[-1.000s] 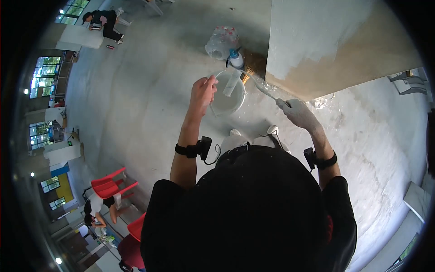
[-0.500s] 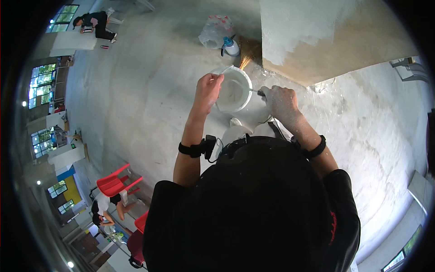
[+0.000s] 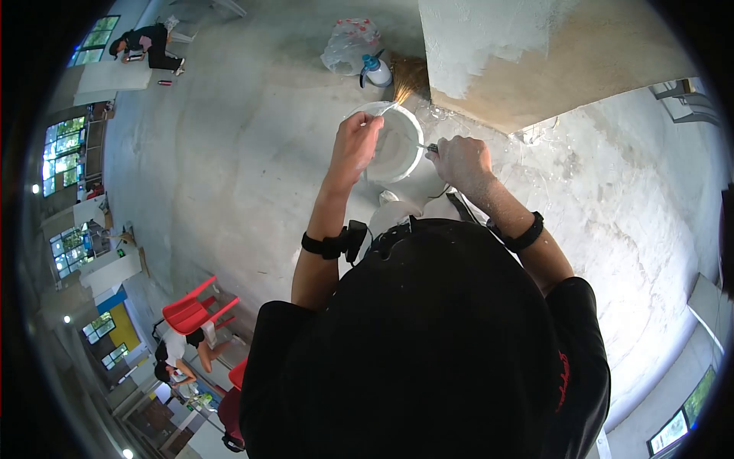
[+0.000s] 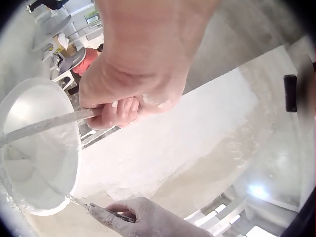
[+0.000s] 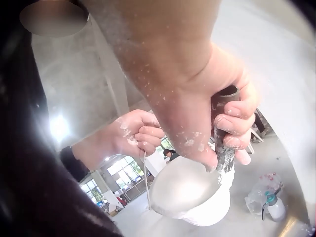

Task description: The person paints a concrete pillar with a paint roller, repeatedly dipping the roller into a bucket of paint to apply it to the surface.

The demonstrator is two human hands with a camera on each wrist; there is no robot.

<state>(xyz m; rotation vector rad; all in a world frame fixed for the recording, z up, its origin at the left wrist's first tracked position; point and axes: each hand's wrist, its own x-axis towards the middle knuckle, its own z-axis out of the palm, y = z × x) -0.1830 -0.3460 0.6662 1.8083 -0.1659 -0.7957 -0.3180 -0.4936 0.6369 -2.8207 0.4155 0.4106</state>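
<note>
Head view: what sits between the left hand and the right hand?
The white bucket, its mouth open, in the head view. The left hand grips its handle; the tool in the right hand reaches its rim.

Over the last second we see the right grip (image 3: 461,162) drawn in from the right, where it stood well apart from the bucket (image 3: 397,157), to just beside its rim. The tool (image 3: 430,147) it holds now reaches over that rim with only a short length showing. The pale strip that we saw lying across the bucket's mouth is no longer visible.
</note>
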